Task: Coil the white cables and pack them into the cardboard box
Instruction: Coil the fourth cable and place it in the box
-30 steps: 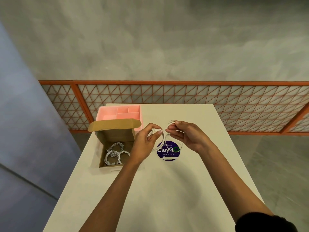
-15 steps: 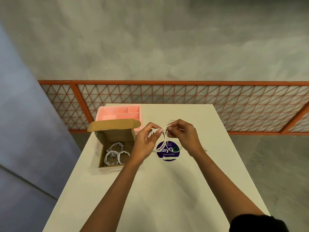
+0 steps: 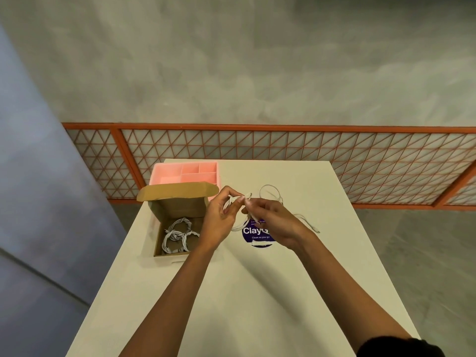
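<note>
Left of centre in the frame, the cardboard box sits open on the white table, its lid standing up at the back. Inside lie packed coils of white cable, three as far as can be made out, bunched against one another on the box floor. Behind the box, touching or nearly so, stands a pink divided tray; its visible compartments appear empty.

Finding on progress: part of the task is done, the boxed coils being complete. One white cable is not yet packed and is mid-coiling. No further loose cables are visible on the table.

At centre frame, the left hand is closed, pinching the gathered turns of the cable just right of the box. The right hand, immediately beside it, pinches the same cable, fingertips almost meeting those of the left. An unwound loop rises behind the right hand, and a tail trails right onto the table. A round purple sticker lies beneath both hands.
</note>
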